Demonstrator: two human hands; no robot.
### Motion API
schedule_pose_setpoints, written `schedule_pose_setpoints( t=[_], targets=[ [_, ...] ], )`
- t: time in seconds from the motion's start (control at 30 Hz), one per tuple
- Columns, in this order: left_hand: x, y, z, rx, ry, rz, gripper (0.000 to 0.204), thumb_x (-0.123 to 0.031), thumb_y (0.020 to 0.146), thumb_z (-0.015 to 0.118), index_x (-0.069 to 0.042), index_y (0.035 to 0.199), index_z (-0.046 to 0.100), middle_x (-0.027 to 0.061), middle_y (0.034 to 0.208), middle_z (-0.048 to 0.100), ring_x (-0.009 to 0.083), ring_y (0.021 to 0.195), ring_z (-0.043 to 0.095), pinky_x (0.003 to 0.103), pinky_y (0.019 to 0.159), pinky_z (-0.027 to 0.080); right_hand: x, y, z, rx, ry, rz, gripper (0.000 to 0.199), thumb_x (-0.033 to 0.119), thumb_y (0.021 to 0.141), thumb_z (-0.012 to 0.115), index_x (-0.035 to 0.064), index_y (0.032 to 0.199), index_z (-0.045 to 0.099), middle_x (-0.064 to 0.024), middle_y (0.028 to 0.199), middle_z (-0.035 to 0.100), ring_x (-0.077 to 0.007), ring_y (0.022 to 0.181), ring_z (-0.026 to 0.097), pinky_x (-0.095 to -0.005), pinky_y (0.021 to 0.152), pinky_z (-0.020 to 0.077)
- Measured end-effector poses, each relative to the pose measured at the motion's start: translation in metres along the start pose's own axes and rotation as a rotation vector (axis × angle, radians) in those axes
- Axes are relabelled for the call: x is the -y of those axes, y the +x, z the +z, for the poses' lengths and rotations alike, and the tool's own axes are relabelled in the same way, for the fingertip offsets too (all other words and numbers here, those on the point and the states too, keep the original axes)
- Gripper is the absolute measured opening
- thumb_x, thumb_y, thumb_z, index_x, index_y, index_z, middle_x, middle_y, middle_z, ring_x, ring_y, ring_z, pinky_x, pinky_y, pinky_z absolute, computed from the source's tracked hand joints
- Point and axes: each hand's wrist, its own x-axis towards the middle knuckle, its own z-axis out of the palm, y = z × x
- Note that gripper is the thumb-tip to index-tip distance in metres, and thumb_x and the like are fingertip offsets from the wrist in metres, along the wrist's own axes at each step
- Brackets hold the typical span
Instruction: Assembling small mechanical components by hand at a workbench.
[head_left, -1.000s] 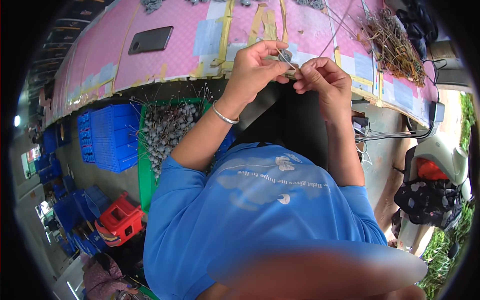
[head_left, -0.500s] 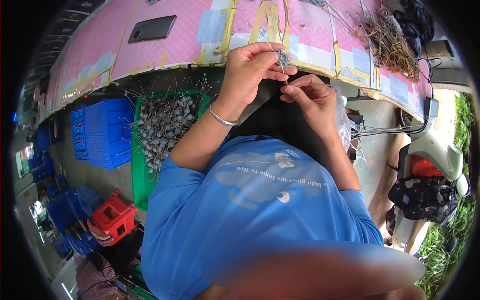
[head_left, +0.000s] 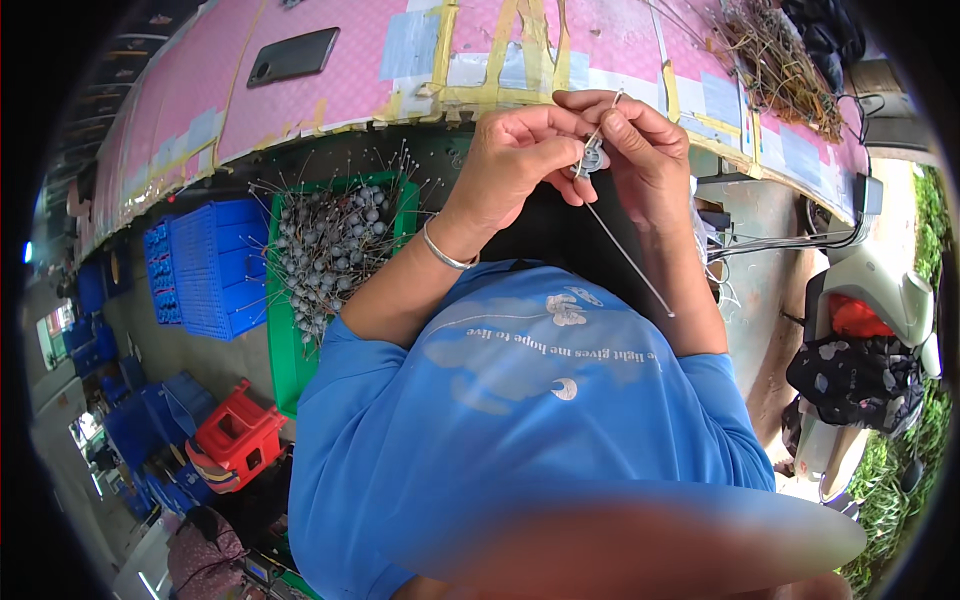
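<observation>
Between my two hands, just off the table's near edge, is a small grey round part [head_left: 594, 160] with a thin wire cable [head_left: 634, 264] attached. My left hand [head_left: 500, 168], with a silvery bangle on its wrist, pinches the part between thumb and fingers. At the part's upper side, the thumb and fingers of my right hand [head_left: 648, 150] close on a pale stretch of the cable, whose tip pokes up above them. The cable's long end slants down toward my right forearm and finishes in a small pale tip. My fingers partly cover the round part.
A green crate [head_left: 287, 372] full of grey round parts with wires stands left of me, beside blue crates [head_left: 215, 270]. On the pink taped table [head_left: 330, 95] lie a dark phone [head_left: 292, 57] and a brownish wire bundle [head_left: 785, 75]. A red plastic stool [head_left: 238, 437] is lower left.
My right hand has risen from below the round part to its upper side and now grips the cable there. The cable's long end now hangs down toward my right forearm.
</observation>
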Motion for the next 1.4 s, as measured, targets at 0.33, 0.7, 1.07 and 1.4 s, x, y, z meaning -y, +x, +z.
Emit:
schedule_pose_setpoints(
  t=[0.33, 0.7, 1.07, 1.4],
  targets=[
    [0.013, 0.002, -0.004, -0.064, -0.062, 0.117, 0.024, -0.004, 0.088, 0.061, 0.006, 0.11, 0.062, 0.0184, 0.092, 0.07, 0.0194, 0.065, 0.069, 0.025, 0.055, 0.057, -0.009, 0.002, 0.005, -0.208, 0.071, 0.24, 0.014, 0.007, 0.096, 0.058, -0.0018, 0.09, 0.066, -0.0172, 0.104, 0.068, -0.0229, 0.094, 0.067, -0.0347, 0.082, 0.0548],
    [-0.005, 0.02, -0.027, 0.081, 0.001, 0.169, 0.043, 0.008, 0.081, 0.071, 0.009, 0.121, 0.055, 0.014, 0.098, 0.067, 0.0252, 0.085, 0.072, 0.029, 0.073, 0.062, 0.007, 0.052, -0.005, -0.093, -0.216, 0.238, 0.01, 0.005, 0.092, 0.063, -0.0021, 0.097, 0.068, -0.0057, 0.093, 0.069, -0.0127, 0.082, 0.064, -0.0277, 0.075, 0.0536],
    [-0.002, 0.047, -0.056, 0.014, 0.048, 0.006, 0.045, 0.009, 0.076, 0.072, 0.008, 0.118, 0.057, 0.0092, 0.09, 0.067, 0.0228, 0.081, 0.073, 0.027, 0.068, 0.06, 0.005, 0.246, -0.086, 0.064, -1.442, 0.093, 0.025, 0.01, 0.084, 0.058, 0.0072, 0.104, 0.071, -0.0189, 0.082, 0.07, -0.0309, 0.075, 0.07, -0.0401, 0.073, 0.0551],
    [-0.009, 0.053, -0.055, 0.116, 0.047, -0.118, 0.043, 0.008, 0.079, 0.074, 0.008, 0.118, 0.056, 0.0119, 0.092, 0.069, 0.0234, 0.086, 0.072, 0.029, 0.075, 0.059, -0.033, 0.362, -0.155, -0.344, -1.621, -0.158, 0.026, 0.027, 0.085, 0.062, 0.0104, 0.103, 0.072, -0.02, 0.097, 0.07, -0.0385, 0.088, 0.068, -0.0461, 0.079, 0.0542]
  ],
)
